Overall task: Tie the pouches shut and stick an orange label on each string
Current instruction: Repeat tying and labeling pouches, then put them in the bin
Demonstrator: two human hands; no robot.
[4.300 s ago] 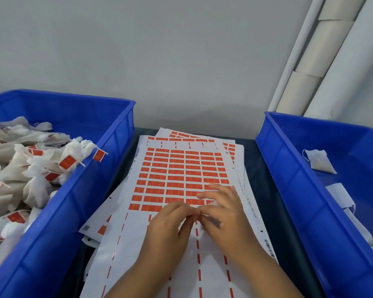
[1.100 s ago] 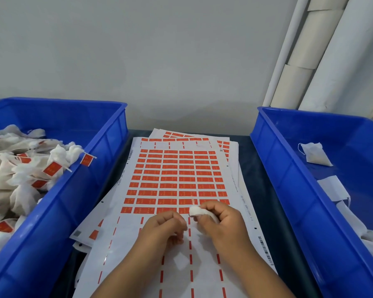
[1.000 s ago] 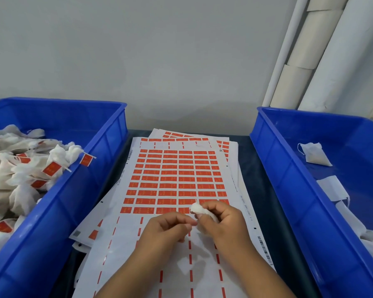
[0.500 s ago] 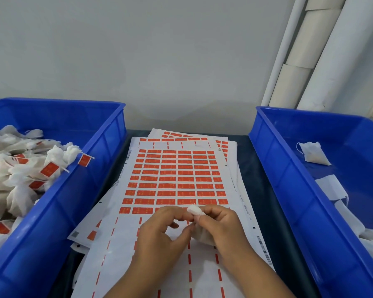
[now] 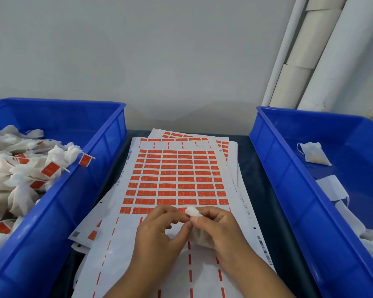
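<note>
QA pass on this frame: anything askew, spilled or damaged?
Nothing spilled or damaged. The label sheets lie fanned and crooked rather than squared, lower corners poking out toward the left bin. One tagged pouch rests against that bin's rim, its orange label at the edge. Both hands work a pouch.

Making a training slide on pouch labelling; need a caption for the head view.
Both hands work a white pouch above the orange label sheet, between two blue bins.

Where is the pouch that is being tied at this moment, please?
In the head view the pouch is low and centre, pinched between the left hand and right hand, above the label sheet between the two blue bins.
</note>
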